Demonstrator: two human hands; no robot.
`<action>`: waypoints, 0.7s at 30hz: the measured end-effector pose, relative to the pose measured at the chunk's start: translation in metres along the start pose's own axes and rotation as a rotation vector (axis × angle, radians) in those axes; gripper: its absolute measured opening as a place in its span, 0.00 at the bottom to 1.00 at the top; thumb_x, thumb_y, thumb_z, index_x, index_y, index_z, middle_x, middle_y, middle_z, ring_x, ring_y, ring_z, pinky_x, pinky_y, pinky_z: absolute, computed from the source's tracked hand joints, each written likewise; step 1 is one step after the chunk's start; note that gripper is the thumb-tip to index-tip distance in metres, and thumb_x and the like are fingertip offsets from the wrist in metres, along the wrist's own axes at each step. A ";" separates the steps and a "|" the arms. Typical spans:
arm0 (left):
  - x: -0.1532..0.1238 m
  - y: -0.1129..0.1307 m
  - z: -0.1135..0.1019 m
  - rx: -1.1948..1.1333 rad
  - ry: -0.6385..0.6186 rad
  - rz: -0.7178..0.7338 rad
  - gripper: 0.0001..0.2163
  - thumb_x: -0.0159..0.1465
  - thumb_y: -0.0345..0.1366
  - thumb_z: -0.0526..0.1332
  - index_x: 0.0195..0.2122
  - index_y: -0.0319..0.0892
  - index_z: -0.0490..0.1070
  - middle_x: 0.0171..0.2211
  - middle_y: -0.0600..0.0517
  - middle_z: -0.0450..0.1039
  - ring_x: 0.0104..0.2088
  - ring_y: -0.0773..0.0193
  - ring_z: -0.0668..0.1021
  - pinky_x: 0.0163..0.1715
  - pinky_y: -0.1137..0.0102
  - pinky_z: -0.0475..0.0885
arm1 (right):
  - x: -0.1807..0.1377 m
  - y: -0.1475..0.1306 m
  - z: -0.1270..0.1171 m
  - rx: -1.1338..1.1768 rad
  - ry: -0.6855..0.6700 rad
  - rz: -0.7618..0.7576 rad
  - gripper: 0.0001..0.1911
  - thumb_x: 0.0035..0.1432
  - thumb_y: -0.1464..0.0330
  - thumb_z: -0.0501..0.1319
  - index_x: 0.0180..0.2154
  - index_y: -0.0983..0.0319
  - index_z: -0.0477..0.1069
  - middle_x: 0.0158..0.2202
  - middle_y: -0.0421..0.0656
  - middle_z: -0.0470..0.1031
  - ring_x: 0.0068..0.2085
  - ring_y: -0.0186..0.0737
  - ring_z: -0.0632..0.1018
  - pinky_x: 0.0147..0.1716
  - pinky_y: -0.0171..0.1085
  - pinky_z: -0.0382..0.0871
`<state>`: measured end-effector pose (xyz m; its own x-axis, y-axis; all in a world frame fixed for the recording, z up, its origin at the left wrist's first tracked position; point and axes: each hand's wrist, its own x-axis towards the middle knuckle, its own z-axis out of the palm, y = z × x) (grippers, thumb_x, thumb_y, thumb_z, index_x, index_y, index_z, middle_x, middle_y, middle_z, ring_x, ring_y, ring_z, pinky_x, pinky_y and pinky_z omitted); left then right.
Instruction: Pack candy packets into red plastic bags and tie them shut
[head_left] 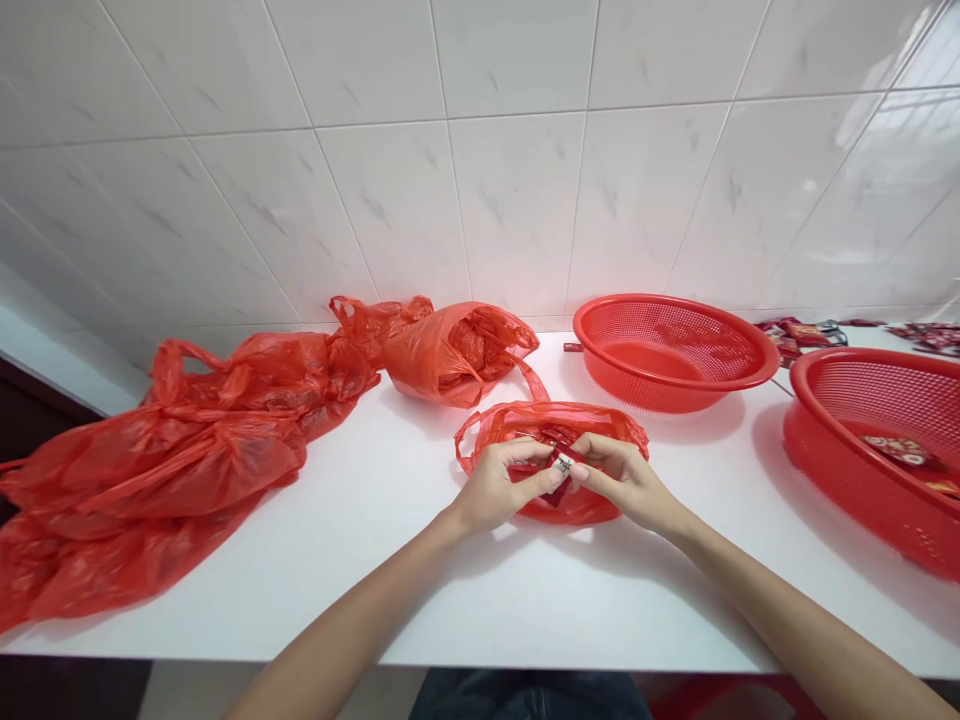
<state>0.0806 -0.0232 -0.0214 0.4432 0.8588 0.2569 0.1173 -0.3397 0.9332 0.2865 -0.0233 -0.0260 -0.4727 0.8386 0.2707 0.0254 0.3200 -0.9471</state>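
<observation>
My left hand (496,487) and my right hand (628,482) meet in front of me, both closed in a pinch on a small dark red packet (561,466) with a white patch on it. Directly below them an open red plastic bag (577,514) sits on the white table, its mouth spread wide. More dark red packets show inside the bag between my hands. My fingers cover part of the held packet, so its full shape is hidden.
Filled red plastic bags (225,440) are heaped on the left, and another red bag (427,360) leans at the back. A red plastic basket (667,385) stands behind my right hand. A second basket (870,475) at right contains packets. Loose packets (806,333) lie along the tiled wall.
</observation>
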 end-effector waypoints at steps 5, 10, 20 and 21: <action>0.000 0.000 -0.003 0.158 -0.034 0.027 0.07 0.64 0.38 0.66 0.35 0.42 0.83 0.31 0.50 0.79 0.35 0.62 0.76 0.43 0.66 0.72 | -0.001 0.002 0.002 0.025 0.063 -0.010 0.10 0.61 0.61 0.67 0.35 0.61 0.72 0.32 0.39 0.74 0.33 0.35 0.76 0.35 0.35 0.71; 0.001 -0.006 -0.004 0.013 0.088 0.012 0.09 0.62 0.41 0.69 0.37 0.42 0.84 0.32 0.49 0.78 0.33 0.63 0.76 0.37 0.69 0.72 | -0.001 0.002 0.000 0.265 0.034 0.115 0.14 0.59 0.61 0.69 0.32 0.60 0.68 0.30 0.37 0.74 0.31 0.35 0.80 0.36 0.36 0.74; 0.002 0.002 0.001 -0.268 0.078 -0.088 0.16 0.58 0.50 0.71 0.35 0.41 0.84 0.35 0.46 0.81 0.36 0.59 0.81 0.42 0.64 0.77 | -0.001 0.004 0.007 0.398 0.048 0.095 0.15 0.57 0.58 0.70 0.33 0.60 0.69 0.32 0.40 0.75 0.32 0.36 0.77 0.36 0.38 0.75; 0.002 0.002 0.001 -0.290 0.081 -0.101 0.17 0.57 0.51 0.72 0.37 0.40 0.83 0.36 0.46 0.81 0.37 0.58 0.81 0.43 0.63 0.78 | -0.001 0.004 0.007 0.386 0.060 0.095 0.15 0.57 0.57 0.71 0.33 0.60 0.69 0.32 0.40 0.75 0.32 0.36 0.77 0.36 0.38 0.75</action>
<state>0.0828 -0.0222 -0.0194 0.3690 0.9142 0.1676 -0.1059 -0.1378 0.9848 0.2814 -0.0260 -0.0314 -0.4312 0.8846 0.1777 -0.2717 0.0606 -0.9605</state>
